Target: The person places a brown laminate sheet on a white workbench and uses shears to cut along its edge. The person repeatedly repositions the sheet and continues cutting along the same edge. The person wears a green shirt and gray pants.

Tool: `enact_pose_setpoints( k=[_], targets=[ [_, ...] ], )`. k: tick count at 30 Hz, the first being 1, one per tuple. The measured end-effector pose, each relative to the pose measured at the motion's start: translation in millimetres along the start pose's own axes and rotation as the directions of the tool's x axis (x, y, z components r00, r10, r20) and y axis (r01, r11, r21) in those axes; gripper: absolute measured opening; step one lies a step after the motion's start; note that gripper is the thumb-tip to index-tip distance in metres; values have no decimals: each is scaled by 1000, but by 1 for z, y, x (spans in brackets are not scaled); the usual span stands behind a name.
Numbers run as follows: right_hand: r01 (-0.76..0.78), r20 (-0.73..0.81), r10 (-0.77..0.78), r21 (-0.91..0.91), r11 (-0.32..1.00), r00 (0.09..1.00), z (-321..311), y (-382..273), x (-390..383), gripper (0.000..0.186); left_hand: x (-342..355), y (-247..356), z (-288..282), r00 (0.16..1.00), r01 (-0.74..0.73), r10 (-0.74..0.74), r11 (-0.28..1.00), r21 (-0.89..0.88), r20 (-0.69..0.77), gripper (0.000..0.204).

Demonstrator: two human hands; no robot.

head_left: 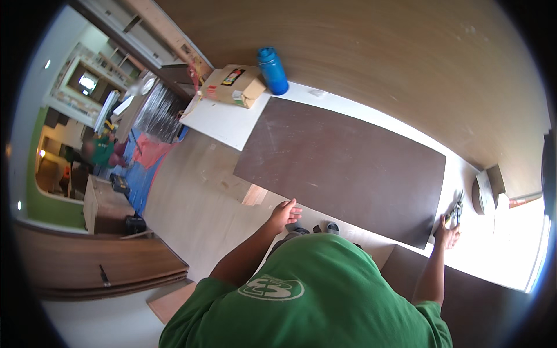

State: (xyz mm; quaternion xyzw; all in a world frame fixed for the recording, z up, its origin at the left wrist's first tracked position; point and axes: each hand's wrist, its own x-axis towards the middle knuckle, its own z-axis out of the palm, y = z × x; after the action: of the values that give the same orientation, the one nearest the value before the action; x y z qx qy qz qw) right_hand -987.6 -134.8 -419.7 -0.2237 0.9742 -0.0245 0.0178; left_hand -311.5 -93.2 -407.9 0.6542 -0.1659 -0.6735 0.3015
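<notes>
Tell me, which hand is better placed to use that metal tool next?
Probably the right hand, since it is at the metal tool. The left hand looks empty, by the near edge of the brown board.

The right hand point(447, 235) has a silvery plier-like tool point(457, 210) in its grip, beside a rectangular dark-brown panel point(348, 168). The left hand point(284, 215) hangs empty near its edge. A blue cylindrical bottle point(273, 72) stands beyond.

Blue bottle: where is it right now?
In the head view, the blue bottle is near the top, a little left of centre, on the white surface, just right of the brown box and beyond the dark brown board.
</notes>
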Motion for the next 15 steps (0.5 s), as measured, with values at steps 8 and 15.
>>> enact_pose_setpoints(
  k=[8,15],
  targets=[
    [82,104,-66,-162,983,992,-11,3,16,124,1,-5,14,1000,-11,11,1000,18,-14,62],
    [128,55,-120,-201,971,991,-11,9,21,132,28,-82,-44,974,-134,207,857,498,-94,50]
  ],
)
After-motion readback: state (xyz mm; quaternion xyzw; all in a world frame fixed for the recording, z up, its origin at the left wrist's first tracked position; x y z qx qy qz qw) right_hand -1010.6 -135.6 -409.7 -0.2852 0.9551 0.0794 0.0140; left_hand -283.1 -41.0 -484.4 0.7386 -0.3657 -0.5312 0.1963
